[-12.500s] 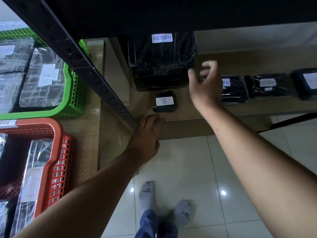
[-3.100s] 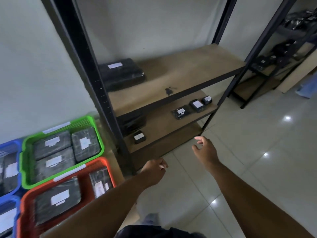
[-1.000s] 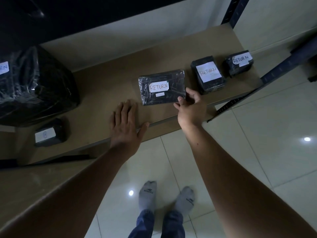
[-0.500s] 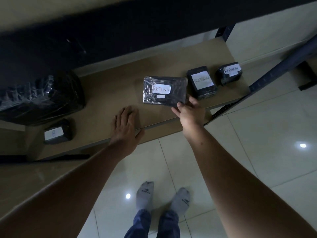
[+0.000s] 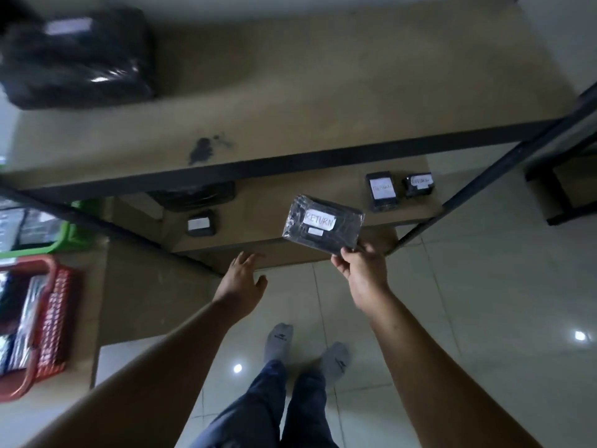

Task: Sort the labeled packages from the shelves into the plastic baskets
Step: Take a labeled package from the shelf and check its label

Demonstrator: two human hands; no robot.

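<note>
My right hand (image 5: pixel 361 270) holds the lifted package (image 5: pixel 323 226) before the lower shelf (image 5: pixel 265 202); my left hand (image 5: pixel 242 279) hangs to its left. On that shelf the end package (image 5: pixel 418 185) sits rightmost, the neighbour package (image 5: pixel 381 190) just beside it, the small package (image 5: pixel 201 223) far left. The bulky package (image 5: pixel 77 56) lies back-left on the upper shelf (image 5: pixel 290 92). Left of the shelves, the nearer basket (image 5: pixel 51 318) stands before the farther basket (image 5: pixel 61 234).

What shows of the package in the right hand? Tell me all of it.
The package is a flat black rectangle wrapped in shiny, creased plastic film. A white label handwritten RETURN sits on its upper face, with a smaller white tag below it, unreadable. It is held tilted in the air by the front edge of the lower shelf, touching nothing but the right hand, which pinches its lower right corner.
</note>
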